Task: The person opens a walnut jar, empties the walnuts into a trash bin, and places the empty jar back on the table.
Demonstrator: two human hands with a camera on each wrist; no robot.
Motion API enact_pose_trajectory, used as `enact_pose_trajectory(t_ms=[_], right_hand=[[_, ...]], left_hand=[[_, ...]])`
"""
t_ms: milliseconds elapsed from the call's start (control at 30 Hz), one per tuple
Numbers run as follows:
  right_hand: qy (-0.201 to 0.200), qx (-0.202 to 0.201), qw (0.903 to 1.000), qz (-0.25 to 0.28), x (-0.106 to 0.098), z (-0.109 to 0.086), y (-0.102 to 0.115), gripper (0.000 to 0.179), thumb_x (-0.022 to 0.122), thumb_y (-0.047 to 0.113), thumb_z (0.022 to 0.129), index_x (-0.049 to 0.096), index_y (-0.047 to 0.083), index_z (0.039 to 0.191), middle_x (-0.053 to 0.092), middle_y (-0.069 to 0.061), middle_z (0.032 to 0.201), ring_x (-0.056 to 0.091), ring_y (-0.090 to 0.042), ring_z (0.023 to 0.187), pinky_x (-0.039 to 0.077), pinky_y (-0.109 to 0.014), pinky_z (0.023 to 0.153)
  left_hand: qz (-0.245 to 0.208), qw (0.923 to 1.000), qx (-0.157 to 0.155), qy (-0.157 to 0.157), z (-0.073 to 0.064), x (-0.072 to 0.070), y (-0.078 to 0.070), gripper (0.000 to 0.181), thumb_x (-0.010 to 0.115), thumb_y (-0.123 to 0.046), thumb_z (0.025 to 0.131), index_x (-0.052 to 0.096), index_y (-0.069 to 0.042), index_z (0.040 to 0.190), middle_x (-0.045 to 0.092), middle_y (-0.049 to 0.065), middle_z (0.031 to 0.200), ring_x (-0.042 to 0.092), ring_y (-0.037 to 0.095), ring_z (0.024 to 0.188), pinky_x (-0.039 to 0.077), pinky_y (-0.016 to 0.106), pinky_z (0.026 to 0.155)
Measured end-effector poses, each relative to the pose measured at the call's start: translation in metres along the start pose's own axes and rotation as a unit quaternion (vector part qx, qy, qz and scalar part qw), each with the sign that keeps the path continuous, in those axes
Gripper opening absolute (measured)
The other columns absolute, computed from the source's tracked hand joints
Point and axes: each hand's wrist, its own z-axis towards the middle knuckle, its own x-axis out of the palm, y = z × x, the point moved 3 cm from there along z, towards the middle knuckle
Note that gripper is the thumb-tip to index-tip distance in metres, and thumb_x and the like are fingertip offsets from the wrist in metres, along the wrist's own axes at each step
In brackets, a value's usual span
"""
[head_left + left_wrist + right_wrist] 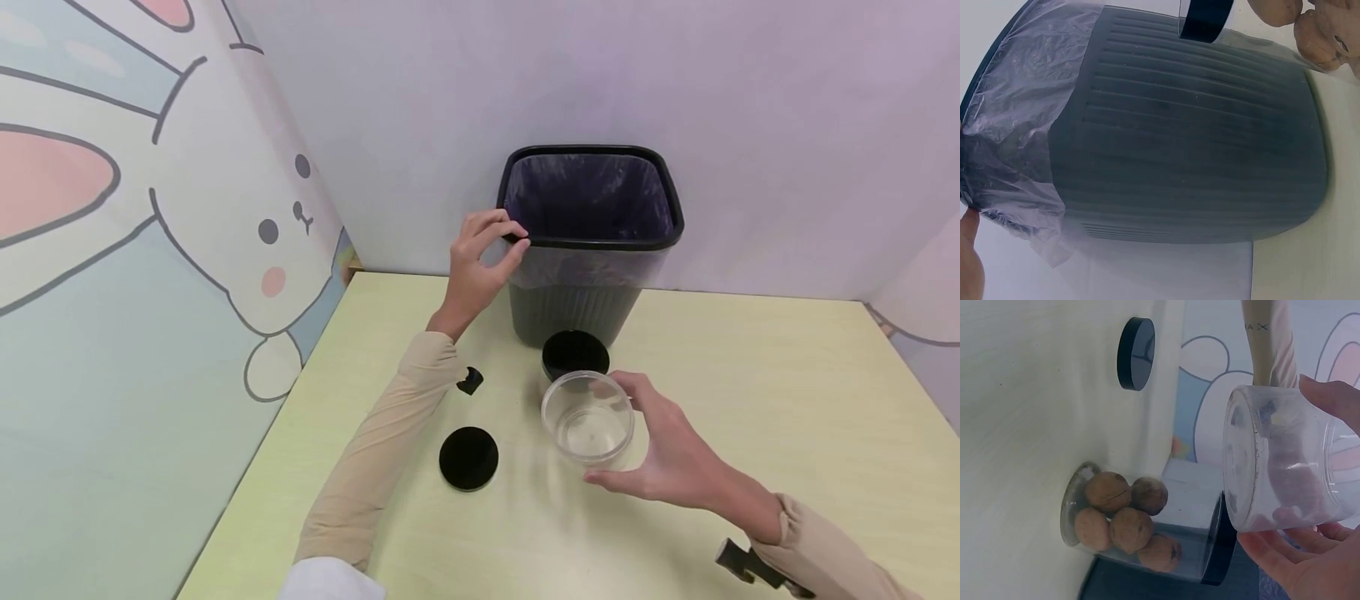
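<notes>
My left hand point(476, 258) pinches the rim at the near left corner of a dark trash bin point(573, 304), which is lined with a translucent plastic bag point(1032, 125). In my right hand point(667, 450) is a clear plastic jar point(588, 425), gripped around its side between thumb and fingers. The jar has no lid and looks empty, its mouth tipped toward the head camera. Just behind it stands a second clear jar with a black lid point(576, 354), and several walnuts point(1129, 528) lie inside. A loose round black lid point(468, 459) rests on the table.
The bin stands upright at the back of the pale yellow table point(757, 375), near a plain wall point(390, 125). On the left, a wall painted with a cartoon rabbit point(225, 192) borders the table. Black wrist mounts point(750, 567) sit on the sleeves.
</notes>
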Motion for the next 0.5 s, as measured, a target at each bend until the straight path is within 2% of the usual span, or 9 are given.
enact_pose_trajectory(t_ms=[267, 500], right_hand=[[0.004, -0.013, 0.9994, 0.032, 0.012, -0.002, -0.004, 0.095, 0.093, 0.032, 0.052, 0.044, 0.008, 0.129, 0.056, 0.000, 0.121, 0.057, -0.018, 0.105, 0.050, -0.038, 0.083], [0.000, -0.008, 0.9987, 0.051, 0.020, -0.006, -0.009, 0.094, 0.094, 0.030, 0.052, 0.043, 0.012, 0.129, 0.057, 0.000, 0.122, 0.057, -0.019, 0.105, 0.050, -0.038, 0.082]], left_hand=[[0.000, 1.0000, 0.002, -0.006, -0.002, -0.002, 0.002, 0.011, 0.070, 0.012, 0.076, 0.067, 0.006, 0.085, 0.058, 0.021, 0.094, 0.048, 0.035, 0.093, 0.038, 0.035, 0.087], [-0.007, 0.9999, 0.008, -0.004, -0.001, -0.001, 0.001, 0.010, 0.070, 0.011, 0.076, 0.067, 0.006, 0.085, 0.058, 0.022, 0.096, 0.048, 0.035, 0.095, 0.038, 0.036, 0.088]])
